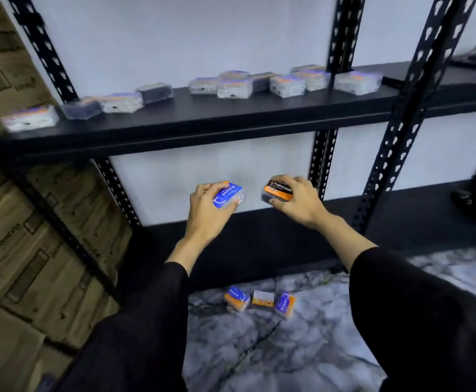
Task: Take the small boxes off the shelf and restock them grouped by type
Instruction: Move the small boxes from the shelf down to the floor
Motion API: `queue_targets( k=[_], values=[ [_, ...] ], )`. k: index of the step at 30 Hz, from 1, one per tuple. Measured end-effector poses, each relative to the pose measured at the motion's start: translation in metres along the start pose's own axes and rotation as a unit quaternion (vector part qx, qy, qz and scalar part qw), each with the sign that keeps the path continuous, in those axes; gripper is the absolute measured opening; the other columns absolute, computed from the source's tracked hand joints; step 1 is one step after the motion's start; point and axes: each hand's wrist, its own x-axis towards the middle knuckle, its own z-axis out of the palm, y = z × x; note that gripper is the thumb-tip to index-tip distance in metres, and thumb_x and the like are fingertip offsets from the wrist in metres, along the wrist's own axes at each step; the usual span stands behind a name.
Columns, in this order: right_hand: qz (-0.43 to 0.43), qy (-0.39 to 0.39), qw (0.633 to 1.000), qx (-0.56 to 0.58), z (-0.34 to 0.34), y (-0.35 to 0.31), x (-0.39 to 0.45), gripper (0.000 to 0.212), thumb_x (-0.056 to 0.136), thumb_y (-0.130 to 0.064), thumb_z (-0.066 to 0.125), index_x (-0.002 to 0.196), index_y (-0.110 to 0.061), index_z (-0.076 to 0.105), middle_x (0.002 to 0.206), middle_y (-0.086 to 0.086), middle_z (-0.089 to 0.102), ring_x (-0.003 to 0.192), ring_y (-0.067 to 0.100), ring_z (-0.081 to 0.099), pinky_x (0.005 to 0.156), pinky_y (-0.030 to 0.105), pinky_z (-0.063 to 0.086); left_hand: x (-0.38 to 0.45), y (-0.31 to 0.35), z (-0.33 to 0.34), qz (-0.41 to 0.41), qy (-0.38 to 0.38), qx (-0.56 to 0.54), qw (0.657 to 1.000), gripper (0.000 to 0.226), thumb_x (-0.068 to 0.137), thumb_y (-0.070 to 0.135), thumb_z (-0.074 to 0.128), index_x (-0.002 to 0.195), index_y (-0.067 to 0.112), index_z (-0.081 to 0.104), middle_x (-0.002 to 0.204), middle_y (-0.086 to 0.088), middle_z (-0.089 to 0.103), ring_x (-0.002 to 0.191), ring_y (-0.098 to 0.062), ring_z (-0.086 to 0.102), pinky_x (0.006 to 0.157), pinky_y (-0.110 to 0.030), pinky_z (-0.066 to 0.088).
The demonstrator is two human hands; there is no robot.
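Left hand (203, 210) grip holds blue "Round" box (228, 195), right hand (299, 202) grip holds "Charcoal" box (279, 190), shelf (203, 123) above both; risk: look-alike boxes get mis-grouped.

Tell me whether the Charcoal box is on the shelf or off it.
Off it. The right hand grips the Charcoal box in the air, below the shelf holding the other boxes.

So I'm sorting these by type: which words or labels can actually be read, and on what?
"Round": blue label of the box in the left hand, upside down.
"Charcoal": orange and black box in the right hand.
Shelf boxes, floor boxes, cardboard cartons: print too blurred to read.
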Motion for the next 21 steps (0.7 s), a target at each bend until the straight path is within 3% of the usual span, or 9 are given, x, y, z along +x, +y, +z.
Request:
queue_targets(
  k=[5,14,21],
  values=[
    [0.092,-0.057,0.994,-0.028,0.071,0.078,-0.026,0.058,0.077,-0.036,0.066,0.131,-0.036,0.046,0.123,0.012,0.052,0.116,0.033,0.046,0.102,0.043,0.035,-0.035,-0.053,0.072,-0.076,-0.070,0.052,0.993,0.044,0.071,0.042,0.073,0.113,0.038,0.059,0.119,0.009,0.053,0.106,-0.014,0.057,0.092,-0.032,0.048],
    [0.206,-0.162,0.964,-0.042,0.196,0.200,-0.067,0.061,0.080,-0.039,0.067,0.134,-0.033,0.041,0.123,0.009,0.048,0.115,0.033,0.043,0.100,0.039,0.038,-0.086,-0.152,0.196,-0.192,-0.216,0.095,0.953,0.044,0.072,0.035,0.069,0.112,0.043,0.052,0.115,0.009,0.044,0.103,-0.017,0.056,0.082,-0.034,0.048],
    [0.256,-0.215,0.941,-0.057,0.260,0.259,-0.079,0.060,0.080,-0.039,0.066,0.134,-0.031,0.041,0.129,0.010,0.048,0.114,0.035,0.044,0.097,0.041,0.039,-0.099,-0.205,0.271,-0.207,-0.264,0.124,0.934,0.042,0.079,0.037,0.070,0.116,0.035,0.052,0.120,0.002,0.045,0.105,-0.022,0.056,0.073,-0.029,0.040]
  ],
)
